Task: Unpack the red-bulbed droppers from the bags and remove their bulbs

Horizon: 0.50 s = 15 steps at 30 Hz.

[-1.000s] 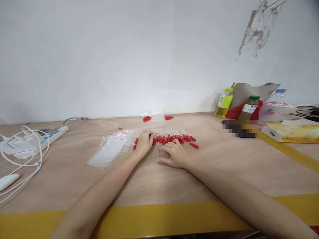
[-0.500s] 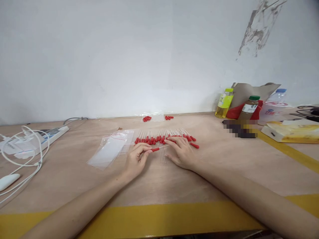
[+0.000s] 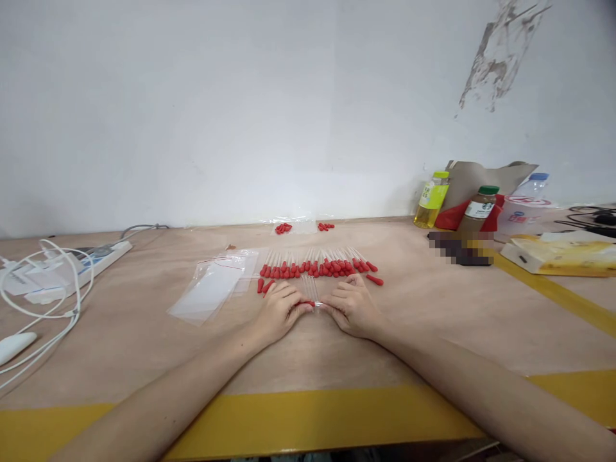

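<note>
Pinching a red bulb [image 3: 310, 303], your left hand [image 3: 282, 310] is pointing it rightward at the tube [image 3: 318, 304] your right hand [image 3: 353, 308] is gripping.

Power strip [image 3: 110, 258] and white cables [image 3: 77, 282] toward the table's [image 3: 298, 369] left, lime-capped bottle [image 3: 432, 199], green-capped bottle [image 3: 480, 210] and grey bag [image 3: 474, 179] near the back edge toward the right, black cables [image 3: 584, 224] behind a yellow packet [image 3: 568, 255], yellow tape [image 3: 308, 420] along the front edge, peeled patch [image 3: 498, 66] on the wall [image 3: 216, 115]

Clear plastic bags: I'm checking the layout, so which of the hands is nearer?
Left. The left hand is to the right of the clear plastic bags, apart from them; the right hand is farther right, beyond the left.
</note>
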### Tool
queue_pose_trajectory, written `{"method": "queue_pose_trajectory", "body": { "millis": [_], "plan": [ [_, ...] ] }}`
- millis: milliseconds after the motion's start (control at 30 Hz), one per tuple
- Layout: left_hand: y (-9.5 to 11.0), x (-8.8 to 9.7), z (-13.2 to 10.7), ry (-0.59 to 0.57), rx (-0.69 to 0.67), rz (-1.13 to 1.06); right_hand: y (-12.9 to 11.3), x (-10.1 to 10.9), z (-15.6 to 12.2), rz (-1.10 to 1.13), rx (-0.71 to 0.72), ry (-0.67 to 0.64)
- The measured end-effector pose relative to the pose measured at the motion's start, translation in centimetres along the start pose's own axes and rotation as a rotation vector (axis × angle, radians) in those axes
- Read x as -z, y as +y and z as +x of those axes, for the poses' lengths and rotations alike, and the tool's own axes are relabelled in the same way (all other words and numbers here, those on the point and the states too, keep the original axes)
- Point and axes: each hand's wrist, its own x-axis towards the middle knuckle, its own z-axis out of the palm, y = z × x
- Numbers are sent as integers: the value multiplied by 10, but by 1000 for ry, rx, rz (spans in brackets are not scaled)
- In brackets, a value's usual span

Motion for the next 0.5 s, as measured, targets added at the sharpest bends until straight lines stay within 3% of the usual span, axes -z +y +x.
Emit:
{"method": "queue_pose_trajectory", "body": {
  "millis": [500],
  "plan": [
    [7, 7, -8, -82, -22, 57, 1, 4, -4, 34, 95, -39]
  ]
}}
